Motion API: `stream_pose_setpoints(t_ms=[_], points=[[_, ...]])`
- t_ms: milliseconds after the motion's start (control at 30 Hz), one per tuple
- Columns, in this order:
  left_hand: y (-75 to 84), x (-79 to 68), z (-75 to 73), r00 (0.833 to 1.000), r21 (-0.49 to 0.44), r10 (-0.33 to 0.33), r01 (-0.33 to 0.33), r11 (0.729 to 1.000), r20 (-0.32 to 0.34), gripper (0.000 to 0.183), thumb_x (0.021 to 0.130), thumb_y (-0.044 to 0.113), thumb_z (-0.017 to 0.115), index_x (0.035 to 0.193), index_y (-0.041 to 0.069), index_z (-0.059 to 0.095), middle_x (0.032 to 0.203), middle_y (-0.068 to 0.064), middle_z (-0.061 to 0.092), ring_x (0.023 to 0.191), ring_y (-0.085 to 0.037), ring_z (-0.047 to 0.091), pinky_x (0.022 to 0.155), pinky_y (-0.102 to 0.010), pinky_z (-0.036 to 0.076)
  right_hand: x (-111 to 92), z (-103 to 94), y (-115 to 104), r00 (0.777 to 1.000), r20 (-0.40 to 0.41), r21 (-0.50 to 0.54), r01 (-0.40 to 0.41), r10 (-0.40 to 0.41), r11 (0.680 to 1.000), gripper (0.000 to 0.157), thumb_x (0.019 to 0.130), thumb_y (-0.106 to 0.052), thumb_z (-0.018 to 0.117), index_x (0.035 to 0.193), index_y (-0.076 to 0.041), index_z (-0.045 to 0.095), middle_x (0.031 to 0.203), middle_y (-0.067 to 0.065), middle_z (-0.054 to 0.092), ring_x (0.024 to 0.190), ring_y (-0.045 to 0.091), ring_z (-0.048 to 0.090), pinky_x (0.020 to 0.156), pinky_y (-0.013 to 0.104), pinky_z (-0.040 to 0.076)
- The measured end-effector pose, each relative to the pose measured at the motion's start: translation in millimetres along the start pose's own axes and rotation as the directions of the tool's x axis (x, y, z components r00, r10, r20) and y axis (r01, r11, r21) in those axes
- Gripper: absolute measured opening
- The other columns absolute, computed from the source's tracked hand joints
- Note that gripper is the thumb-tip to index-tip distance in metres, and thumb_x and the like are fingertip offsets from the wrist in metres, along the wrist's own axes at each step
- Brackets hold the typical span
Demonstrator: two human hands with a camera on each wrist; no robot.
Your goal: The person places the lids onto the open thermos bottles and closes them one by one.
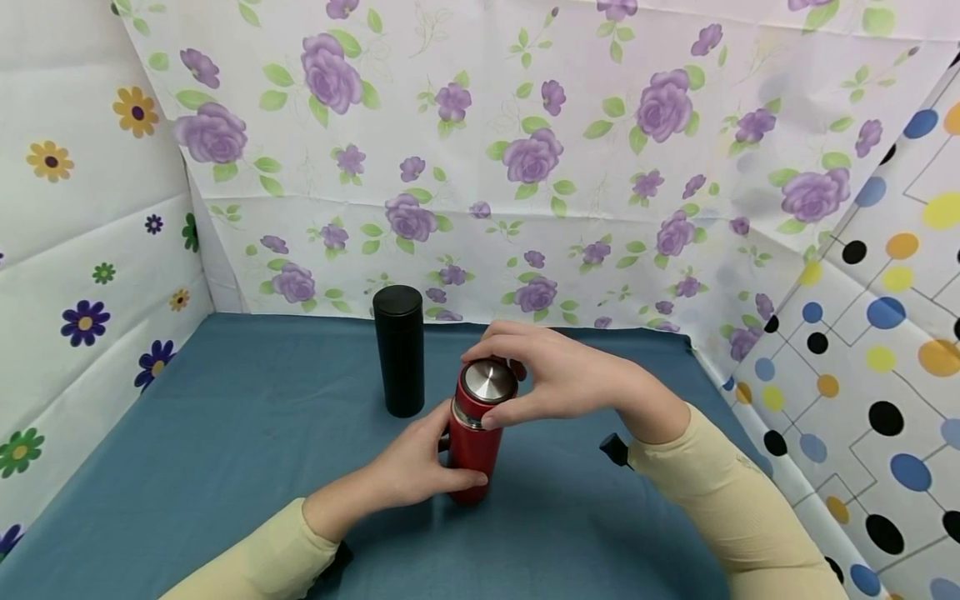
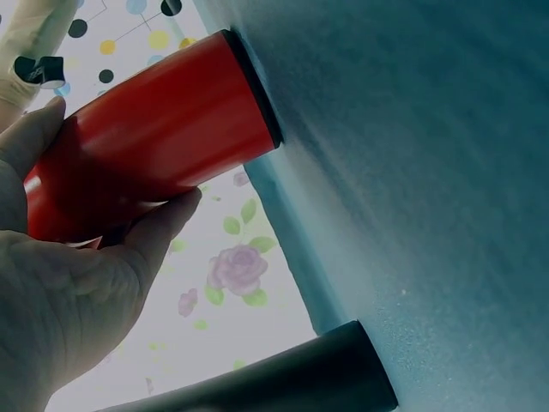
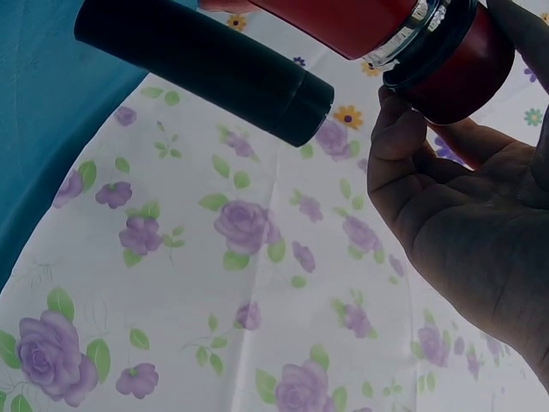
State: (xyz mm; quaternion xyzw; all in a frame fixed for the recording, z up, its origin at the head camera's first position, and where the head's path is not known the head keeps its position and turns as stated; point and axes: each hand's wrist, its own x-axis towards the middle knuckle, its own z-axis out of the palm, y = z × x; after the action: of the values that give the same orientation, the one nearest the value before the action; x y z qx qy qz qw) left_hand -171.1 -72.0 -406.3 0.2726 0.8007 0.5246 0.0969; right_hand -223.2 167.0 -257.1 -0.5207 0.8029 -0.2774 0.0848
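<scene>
A red vacuum flask (image 1: 474,454) stands on the blue cloth, its base touching it in the left wrist view. My left hand (image 1: 411,463) grips the flask's body, thumb on the near side and fingers round the far side. At the top, my right hand (image 1: 558,377) holds the lid (image 3: 467,73), which is red with a brushed silver top. Between lid and body, the right wrist view shows a shiny silver neck (image 3: 401,39) and the lid's black rim. Whether the lid is fully loose from the neck, I cannot tell.
Behind and left of the red flask, a black flask (image 1: 400,354) stands upright with its lid on. Blue cloth (image 1: 247,433) covers the table. A flowered sheet (image 1: 465,167) hangs at the back, with patterned sheets on both sides.
</scene>
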Motion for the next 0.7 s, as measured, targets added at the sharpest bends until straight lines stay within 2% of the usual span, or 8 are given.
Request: stream_pose_setpoints(t_ms=[467, 700], points=[[-1.2, 0.5, 1.1, 1.000, 0.006, 0.012, -0.012, 1.000, 0.002, 0.079, 0.083, 0.034, 0.088, 0.145, 0.038, 0.039, 0.137, 0.017, 0.053, 0.124, -0.006, 0.055, 0.105, -0.043, 0.051, 3.4, 4.4, -0.7, 0.999, 0.030, -0.002, -0.012, 0.012, 1.000, 0.062, 0.089, -0.049, 0.078, 0.140, -0.020, 0.059, 0.124, -0.013, 0.053, 0.099, 0.006, 0.056, 0.075, 0.028, 0.055], [-1.3, 0.2, 1.4, 1.000, 0.005, 0.022, -0.022, 1.000, -0.004, 0.079, 0.082, 0.032, 0.088, 0.144, 0.039, 0.040, 0.137, 0.017, 0.054, 0.124, -0.006, 0.055, 0.105, -0.044, 0.051, 3.4, 7.0, 0.5, 1.000, 0.023, -0.024, -0.004, 0.004, 1.000, 0.060, 0.088, -0.050, 0.078, 0.138, -0.021, 0.061, 0.122, -0.015, 0.053, 0.099, 0.004, 0.056, 0.075, 0.027, 0.055]])
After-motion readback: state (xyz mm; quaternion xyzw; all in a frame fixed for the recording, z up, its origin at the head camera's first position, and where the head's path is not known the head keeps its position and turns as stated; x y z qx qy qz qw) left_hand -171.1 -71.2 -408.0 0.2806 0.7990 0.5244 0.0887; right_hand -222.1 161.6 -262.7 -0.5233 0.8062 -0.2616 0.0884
